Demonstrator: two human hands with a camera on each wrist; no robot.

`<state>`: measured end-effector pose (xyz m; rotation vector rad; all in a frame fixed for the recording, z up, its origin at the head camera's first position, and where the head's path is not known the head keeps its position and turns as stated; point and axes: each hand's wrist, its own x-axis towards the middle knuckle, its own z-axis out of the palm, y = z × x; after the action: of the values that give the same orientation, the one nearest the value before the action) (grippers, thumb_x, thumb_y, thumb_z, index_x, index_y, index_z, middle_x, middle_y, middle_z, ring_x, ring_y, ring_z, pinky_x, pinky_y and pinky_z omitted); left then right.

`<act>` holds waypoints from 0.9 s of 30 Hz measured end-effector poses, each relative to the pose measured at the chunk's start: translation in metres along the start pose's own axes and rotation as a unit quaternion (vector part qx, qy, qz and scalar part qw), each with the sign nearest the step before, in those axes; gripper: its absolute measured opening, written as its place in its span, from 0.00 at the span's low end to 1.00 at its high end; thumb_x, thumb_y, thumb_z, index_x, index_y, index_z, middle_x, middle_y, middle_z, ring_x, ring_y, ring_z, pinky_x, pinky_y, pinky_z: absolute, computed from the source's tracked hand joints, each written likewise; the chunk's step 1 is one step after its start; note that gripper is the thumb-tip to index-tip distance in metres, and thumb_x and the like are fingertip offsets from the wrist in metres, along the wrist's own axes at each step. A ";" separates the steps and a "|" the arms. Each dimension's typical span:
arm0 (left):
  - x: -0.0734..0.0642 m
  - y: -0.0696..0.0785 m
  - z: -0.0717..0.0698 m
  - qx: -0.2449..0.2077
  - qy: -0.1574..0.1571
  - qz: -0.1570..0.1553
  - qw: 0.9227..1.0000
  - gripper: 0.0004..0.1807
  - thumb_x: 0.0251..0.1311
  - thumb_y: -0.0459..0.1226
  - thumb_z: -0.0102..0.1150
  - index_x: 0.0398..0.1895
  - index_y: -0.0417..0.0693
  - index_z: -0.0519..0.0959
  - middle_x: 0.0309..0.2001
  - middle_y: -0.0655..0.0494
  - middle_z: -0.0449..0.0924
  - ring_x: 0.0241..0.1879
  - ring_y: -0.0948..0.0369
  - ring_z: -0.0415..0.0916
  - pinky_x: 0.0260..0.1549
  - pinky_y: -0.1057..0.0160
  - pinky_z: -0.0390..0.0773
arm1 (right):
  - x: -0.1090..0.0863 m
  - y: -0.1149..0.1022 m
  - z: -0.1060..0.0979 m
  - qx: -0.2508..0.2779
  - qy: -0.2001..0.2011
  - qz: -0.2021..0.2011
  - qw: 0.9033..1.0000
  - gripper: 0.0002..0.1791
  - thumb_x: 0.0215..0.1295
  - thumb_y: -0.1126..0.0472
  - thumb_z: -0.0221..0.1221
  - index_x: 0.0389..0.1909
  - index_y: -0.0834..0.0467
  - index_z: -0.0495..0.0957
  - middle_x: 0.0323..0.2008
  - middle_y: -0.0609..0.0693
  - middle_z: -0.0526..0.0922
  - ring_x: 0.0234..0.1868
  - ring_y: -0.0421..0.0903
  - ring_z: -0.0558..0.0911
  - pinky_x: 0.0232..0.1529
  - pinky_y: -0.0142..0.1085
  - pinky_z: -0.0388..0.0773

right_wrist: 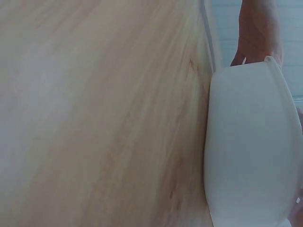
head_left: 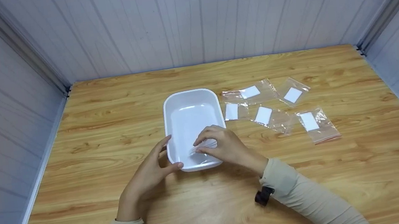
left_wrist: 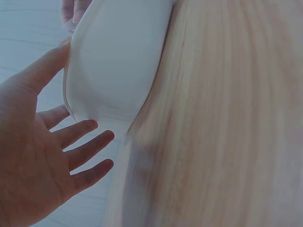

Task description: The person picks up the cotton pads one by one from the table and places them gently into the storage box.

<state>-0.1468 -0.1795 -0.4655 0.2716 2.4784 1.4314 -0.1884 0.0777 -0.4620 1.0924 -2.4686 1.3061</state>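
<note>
A white plastic basin [head_left: 190, 91] stands on the wooden table. At its front left corner is my left hand [head_left: 149, 172], the thumb on the front rim and the fingers along the left side. In the left wrist view those fingers [left_wrist: 90, 146] are extended and spread against the basin's outer wall. My right hand [head_left: 229, 146] reaches over the basin's front right part. Its thumb and index finger pinch a clear plastic bag [head_left: 201, 158], partly covered by the hand, inside the basin. In the right wrist view the basin's wall [right_wrist: 251, 142] hides most of that hand.
Right of the basin lie several clear zip bags with white labels, one of them [head_left: 263, 116] near the basin and another [head_left: 319, 125] with a red seal strip farther right. Panelled walls [head_left: 202, 19] enclose the table [head_left: 107, 112] at the back and sides.
</note>
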 end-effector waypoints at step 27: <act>-0.001 0.000 0.001 -0.008 0.004 0.003 1.000 0.51 0.54 0.51 0.72 0.78 0.59 0.54 0.74 0.44 0.57 0.72 0.44 0.55 0.69 0.38 0.50 | 0.000 -0.005 -0.015 0.005 -0.012 0.046 0.999 0.12 0.68 0.54 0.64 0.45 0.57 0.85 0.41 0.47 0.85 0.46 0.47 0.81 0.50 0.44 0.78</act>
<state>-0.1455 -0.1794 -0.4661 0.2701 2.4739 1.4553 -0.1878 0.0875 -0.4490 1.0140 -2.5600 1.3403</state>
